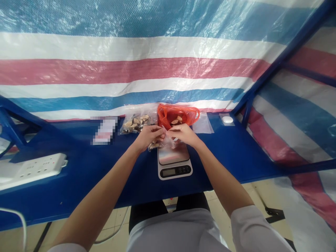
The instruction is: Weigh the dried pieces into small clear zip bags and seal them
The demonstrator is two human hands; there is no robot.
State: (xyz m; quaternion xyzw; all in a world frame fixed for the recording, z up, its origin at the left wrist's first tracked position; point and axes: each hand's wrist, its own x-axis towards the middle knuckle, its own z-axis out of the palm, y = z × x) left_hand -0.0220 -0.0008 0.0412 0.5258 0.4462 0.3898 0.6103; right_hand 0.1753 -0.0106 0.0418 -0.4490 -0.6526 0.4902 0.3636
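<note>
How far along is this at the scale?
Looks done: a few tan dried pieces are in the small clear bag. In hand: the left hand and right hand pinch that bag above the digital scale. Left, it seems: more pieces in the larger clear bag and the orange plastic bag; a flat clear bag lies nearby.

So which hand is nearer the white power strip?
Left. The left hand is nearer, up the bench to the right of the white power strip. The right hand is farther away, on the left hand's far side from the strip.
</note>
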